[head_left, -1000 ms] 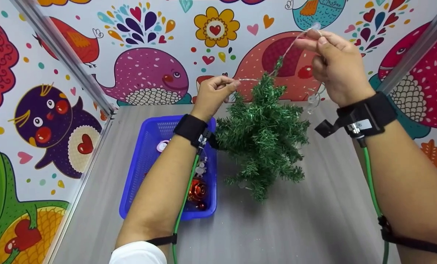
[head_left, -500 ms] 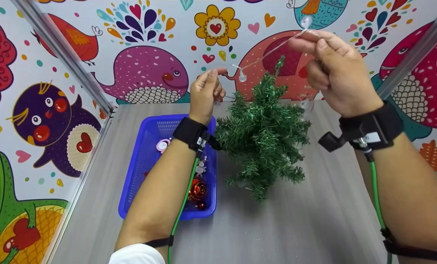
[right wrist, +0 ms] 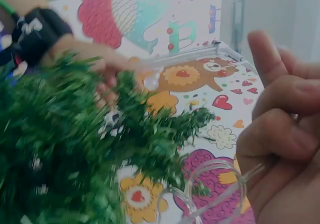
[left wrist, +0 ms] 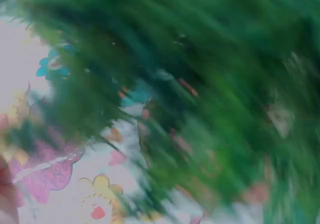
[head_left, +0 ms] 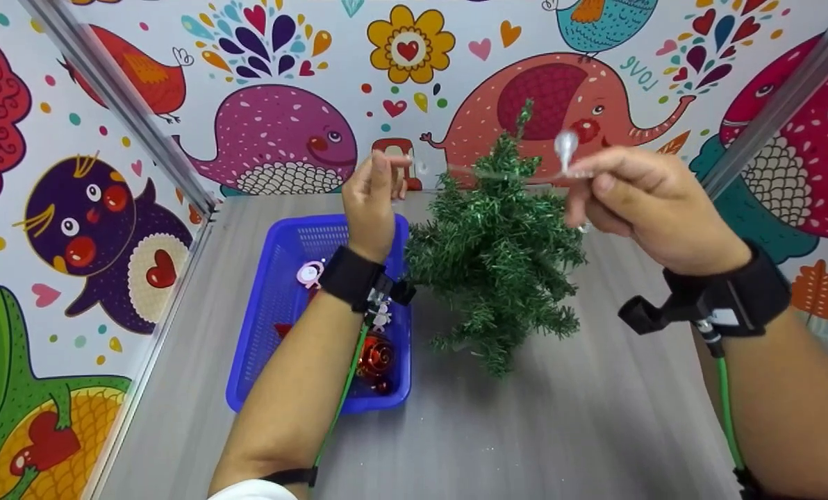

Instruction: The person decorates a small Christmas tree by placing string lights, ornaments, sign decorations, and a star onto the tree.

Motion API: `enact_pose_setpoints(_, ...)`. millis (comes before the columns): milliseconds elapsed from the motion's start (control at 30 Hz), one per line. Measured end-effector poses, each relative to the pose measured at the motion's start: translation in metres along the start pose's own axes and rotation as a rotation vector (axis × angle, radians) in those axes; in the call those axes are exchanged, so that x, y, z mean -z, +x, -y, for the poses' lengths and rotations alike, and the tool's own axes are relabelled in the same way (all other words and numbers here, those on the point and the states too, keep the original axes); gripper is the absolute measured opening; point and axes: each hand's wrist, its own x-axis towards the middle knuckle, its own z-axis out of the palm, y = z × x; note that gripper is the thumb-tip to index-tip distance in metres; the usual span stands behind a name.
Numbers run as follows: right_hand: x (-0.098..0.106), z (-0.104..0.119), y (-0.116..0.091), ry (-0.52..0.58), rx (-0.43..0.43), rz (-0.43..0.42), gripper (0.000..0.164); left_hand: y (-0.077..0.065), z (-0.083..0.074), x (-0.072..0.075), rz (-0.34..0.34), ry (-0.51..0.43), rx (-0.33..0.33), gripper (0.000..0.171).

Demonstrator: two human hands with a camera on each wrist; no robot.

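Note:
A small green artificial Christmas tree (head_left: 501, 257) stands between my hands. A clear string of fairy lights is stretched across its upper part, with a clear bulb (head_left: 565, 149) upright by my right fingertips. At the tree's left, my left hand (head_left: 372, 201) pinches the string's one end of this stretch. On the other side my right hand (head_left: 650, 208) pinches the wire between thumb and index finger. The right wrist view has loops of the clear wire (right wrist: 232, 190) hanging beside my right hand. Branches blur across most of the left wrist view.
Left of the tree sits a blue plastic basket (head_left: 261, 312), partly hidden by my left forearm. In it lie a red ball ornament (head_left: 374, 357), a pink-rimmed ornament (head_left: 310, 274) and other small decorations. A patterned wall (head_left: 400, 69) stands behind the grey table (head_left: 525, 430).
My right hand has come down from above the treetop and slightly right. My left hand has shifted left. The wire, which ran up past the treetop, now spans almost level.

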Motion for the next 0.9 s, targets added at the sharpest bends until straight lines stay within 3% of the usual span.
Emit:
enact_pose_setpoints(100,-0.004,0.001,-0.016,-0.262,0.047,-0.022,0.025,-0.012,0.004,0.008,0.051,0.145,-0.078,0.048)
enact_pose_setpoints(233,-0.014,-0.001,-0.028,-0.492,0.169,-0.051,0.023,-0.023,0.006,0.021,0.113,0.226,-0.125,0.037)
enact_pose_setpoints(433,-0.03,-0.008,-0.04,-0.534,0.322,0.01,0.025,-0.037,0.008,0.039,0.181,0.326,-0.247,0.054)
enact_pose_setpoints(533,-0.033,-0.009,-0.045,-0.638,0.332,0.043,0.034,-0.045,0.008,0.046,0.221,0.403,-0.237,0.06)
enact_pose_setpoints(667,-0.034,-0.006,-0.05,-0.801,0.349,0.054,0.031,-0.055,0.008,0.052,0.268,0.479,-0.205,0.057)
enact_pose_setpoints(767,-0.036,-0.006,-0.053,-0.793,0.363,0.067,0.027,-0.062,0.006,0.058,0.295,0.486,-0.2,0.056)
enact_pose_setpoints(900,-0.037,-0.012,-0.061,-0.688,0.334,0.127,0.025,-0.071,0.006,0.062,0.318,0.464,-0.21,0.043)
